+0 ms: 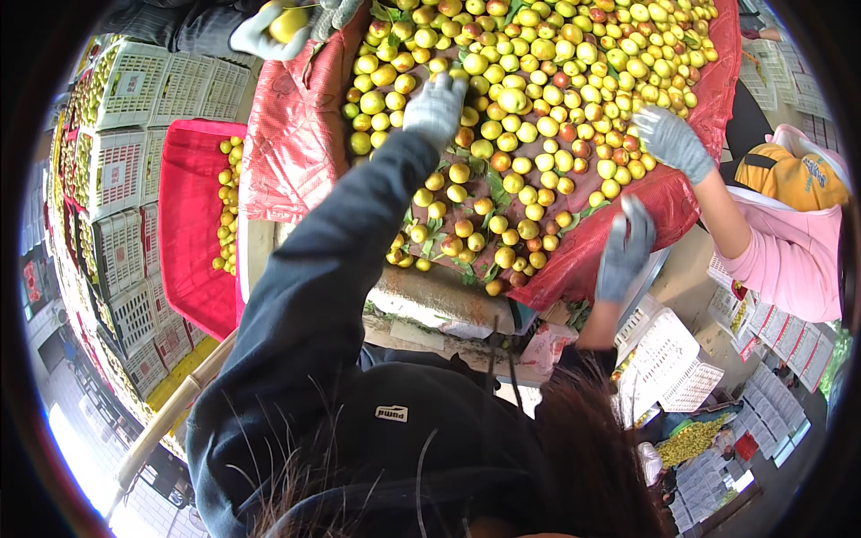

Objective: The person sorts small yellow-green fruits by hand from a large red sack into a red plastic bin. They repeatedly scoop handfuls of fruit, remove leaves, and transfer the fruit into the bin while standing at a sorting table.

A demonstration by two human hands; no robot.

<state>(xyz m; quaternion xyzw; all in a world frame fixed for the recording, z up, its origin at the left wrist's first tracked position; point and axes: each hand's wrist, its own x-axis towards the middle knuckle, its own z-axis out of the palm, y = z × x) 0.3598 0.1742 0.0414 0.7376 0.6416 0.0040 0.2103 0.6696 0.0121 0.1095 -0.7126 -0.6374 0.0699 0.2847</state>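
A broad heap of yellow-green jujubes (511, 101), some blushed red-brown, covers a dark cloth with red woven plastic sheeting (296, 128) along its sides. My left hand (434, 111), in a grey-white knit glove, reaches into the jujubes at the left part of the heap. Its fingertips touch fruit; whether they grip one is hidden by blur and the back of the hand. Over the near right edge of the sheeting, my right hand (625, 252) hovers in a grey glove, fingers apart and nothing seen in them. Loose green leaves (498, 188) lie among the nearest jujubes.
Left of the table stands a red plastic tub (195, 222) with jujubes. Stacked white crates (121, 161) of fruit rise beyond it. Another person's gloved hand (672, 141) touches the heap at right; a further gloved hand (269, 33) holds a jujube at top left. A pole (175, 403) slants nearby.
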